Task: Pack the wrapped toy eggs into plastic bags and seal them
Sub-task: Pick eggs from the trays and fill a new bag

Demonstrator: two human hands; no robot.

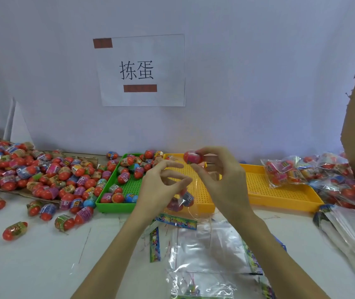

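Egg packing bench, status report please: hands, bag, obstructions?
Right hand pinching wrapped egg above bag. Left hand holding clear bag open, eggs inside. Nothing blocking.

Both bare forearms reach forward, wrists raised. Left hand (161,186): fingers curled, thumb and fingertips pinching the clear bag's mouth. Right hand (219,180): higher, thumb and fingertips pinching a wrapped egg (191,157).
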